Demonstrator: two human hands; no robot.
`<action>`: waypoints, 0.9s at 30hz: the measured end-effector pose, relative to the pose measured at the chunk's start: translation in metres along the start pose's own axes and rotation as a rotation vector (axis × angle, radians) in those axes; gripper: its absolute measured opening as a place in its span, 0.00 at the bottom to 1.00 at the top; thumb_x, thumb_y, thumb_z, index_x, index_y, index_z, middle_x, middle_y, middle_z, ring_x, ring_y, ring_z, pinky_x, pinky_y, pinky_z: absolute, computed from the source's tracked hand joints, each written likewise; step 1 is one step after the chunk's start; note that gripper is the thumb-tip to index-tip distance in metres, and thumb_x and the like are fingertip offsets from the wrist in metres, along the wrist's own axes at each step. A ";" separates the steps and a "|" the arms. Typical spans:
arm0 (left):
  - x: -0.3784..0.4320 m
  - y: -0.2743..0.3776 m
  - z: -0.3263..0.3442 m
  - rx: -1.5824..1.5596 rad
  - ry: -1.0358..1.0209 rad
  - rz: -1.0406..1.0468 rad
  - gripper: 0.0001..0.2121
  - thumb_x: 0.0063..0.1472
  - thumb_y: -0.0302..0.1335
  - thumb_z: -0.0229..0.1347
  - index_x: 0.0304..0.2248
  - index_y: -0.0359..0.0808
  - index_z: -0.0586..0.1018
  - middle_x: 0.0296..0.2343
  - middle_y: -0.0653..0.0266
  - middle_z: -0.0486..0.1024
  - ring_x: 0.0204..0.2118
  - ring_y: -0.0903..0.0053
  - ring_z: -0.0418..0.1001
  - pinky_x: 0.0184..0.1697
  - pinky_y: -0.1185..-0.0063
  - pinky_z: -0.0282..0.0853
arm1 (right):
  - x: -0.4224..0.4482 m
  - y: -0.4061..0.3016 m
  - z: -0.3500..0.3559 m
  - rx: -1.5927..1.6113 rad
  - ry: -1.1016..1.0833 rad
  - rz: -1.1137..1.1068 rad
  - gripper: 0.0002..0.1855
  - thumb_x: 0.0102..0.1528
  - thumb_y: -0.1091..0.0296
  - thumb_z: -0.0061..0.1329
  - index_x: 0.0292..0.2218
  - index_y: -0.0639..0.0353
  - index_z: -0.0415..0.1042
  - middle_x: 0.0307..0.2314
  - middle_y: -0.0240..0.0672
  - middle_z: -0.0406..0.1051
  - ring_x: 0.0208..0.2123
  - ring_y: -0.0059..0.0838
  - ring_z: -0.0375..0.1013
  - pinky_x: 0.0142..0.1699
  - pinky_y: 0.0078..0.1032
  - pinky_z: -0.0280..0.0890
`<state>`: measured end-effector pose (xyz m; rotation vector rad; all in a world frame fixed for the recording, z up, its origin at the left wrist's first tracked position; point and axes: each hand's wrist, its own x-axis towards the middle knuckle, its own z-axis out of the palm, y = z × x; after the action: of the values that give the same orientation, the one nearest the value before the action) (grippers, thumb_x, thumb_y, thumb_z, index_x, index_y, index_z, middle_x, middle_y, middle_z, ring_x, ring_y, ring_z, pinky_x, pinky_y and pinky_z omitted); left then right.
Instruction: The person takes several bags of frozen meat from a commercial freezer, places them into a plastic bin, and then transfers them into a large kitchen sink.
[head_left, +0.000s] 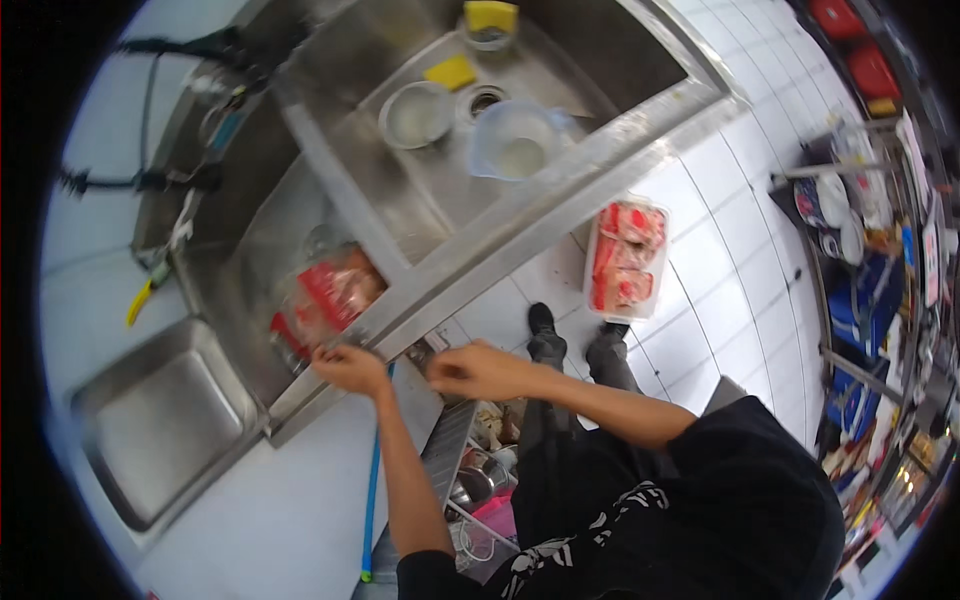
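My left hand (351, 369) is at the front rim of the stainless steel sink (480, 214), its fingers curled beside red-and-clear plastic packages (341, 292) that lie in the left basin; whether it grips one is not clear. To its right, my right hand (469, 371) hangs in front of the rim with curled fingers; blur hides whether anything is in it. The right basin holds a round metal bowl (417, 115), a translucent plastic jug (517, 142), a yellow sponge (451, 72) near the drain, and a small container (489, 37) with another yellow piece on it.
A clear tub of red-and-white packages (628, 259) is on the tiled floor by my feet. A rectangular steel pan (169, 420) stands left of the sink. Below are a blue stick (371, 480) and a rack with metal bowls (480, 480). Loaded shelves (862, 300) line the right side.
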<state>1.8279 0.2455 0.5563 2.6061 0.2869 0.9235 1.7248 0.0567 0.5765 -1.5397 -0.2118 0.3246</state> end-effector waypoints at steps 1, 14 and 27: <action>0.005 0.009 -0.008 -0.001 -0.041 -0.017 0.10 0.51 0.24 0.43 0.34 0.29 0.66 0.28 0.53 0.66 0.30 0.63 0.65 0.34 0.72 0.60 | -0.036 0.030 -0.014 0.026 0.045 0.116 0.16 0.48 0.55 0.46 0.31 0.59 0.68 0.24 0.40 0.70 0.26 0.33 0.69 0.35 0.27 0.62; 0.037 -0.034 -0.022 0.067 -0.110 -0.035 0.11 0.55 0.28 0.43 0.36 0.29 0.65 0.33 0.60 0.64 0.36 0.74 0.62 0.39 0.78 0.59 | -0.103 0.393 -0.220 -0.320 0.891 1.091 0.32 0.43 0.41 0.46 0.35 0.65 0.66 0.30 0.51 0.68 0.35 0.46 0.69 0.39 0.37 0.62; 0.012 -0.012 -0.016 0.046 -0.119 -0.084 0.11 0.54 0.28 0.46 0.34 0.28 0.68 0.28 0.61 0.66 0.32 0.75 0.63 0.37 0.80 0.59 | -0.309 0.298 -0.231 -0.119 1.038 0.671 0.15 0.53 0.62 0.37 0.24 0.65 0.67 0.15 0.27 0.60 0.20 0.17 0.56 0.24 0.17 0.53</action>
<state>1.8262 0.2643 0.5704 2.6556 0.3866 0.7385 1.4905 -0.2647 0.2945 -1.6748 1.1277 -0.0061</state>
